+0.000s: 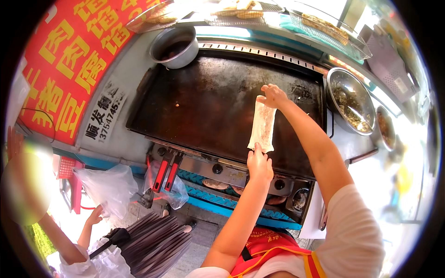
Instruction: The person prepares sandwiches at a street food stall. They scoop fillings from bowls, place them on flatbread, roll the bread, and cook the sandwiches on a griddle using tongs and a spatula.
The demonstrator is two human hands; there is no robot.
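A long, pale filled dough flatbread (263,121) is stretched between my two hands over the right part of a dark flat griddle (208,100). Its far end is pinched by my right hand (275,97), thumb over the dough. At the near end, my left hand (260,165) grips the edge from below with the fingers bent. Whether the dough's middle rests on the griddle or hangs just above it, I cannot tell.
A metal pot (175,48) stands at the griddle's far left corner. To the right is a steel bowl of filling (351,100). Red-handled tools (168,172) hang at the front. Wire baskets of bread (326,29) line the back. Another person (104,250) stands at left.
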